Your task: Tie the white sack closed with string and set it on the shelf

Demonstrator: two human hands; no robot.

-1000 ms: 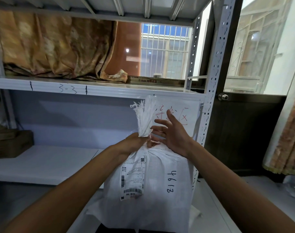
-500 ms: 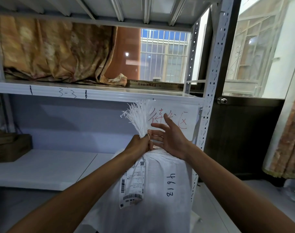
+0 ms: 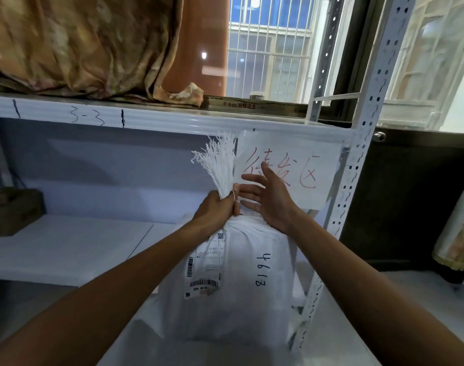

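Observation:
The white woven sack [image 3: 252, 307] stands upright in front of the white shelf [image 3: 67, 249], with a shipping label and "4613" written on its front. My left hand [image 3: 216, 210] grips the sack's gathered neck, and the frayed top [image 3: 221, 162] fans out above my fist. A thin loop of white string [image 3: 233, 195] shows at the neck by my left fingers. My right hand [image 3: 267, 199] is beside the neck with fingers straight and spread, its palm against the sack's top right.
The shelf's upper board [image 3: 172, 120] is marked "3-3" and carries a brown cloth [image 3: 80, 46]. A paper sign [image 3: 289, 170] with red writing hangs behind my hands. The perforated upright [image 3: 357, 165] stands at right. A dark box [image 3: 11, 210] sits at the shelf's left.
My left hand has kept its grip on the neck while the sack rose slightly toward the shelf. My right hand stays spread beside the neck. The view has tilted and moved closer.

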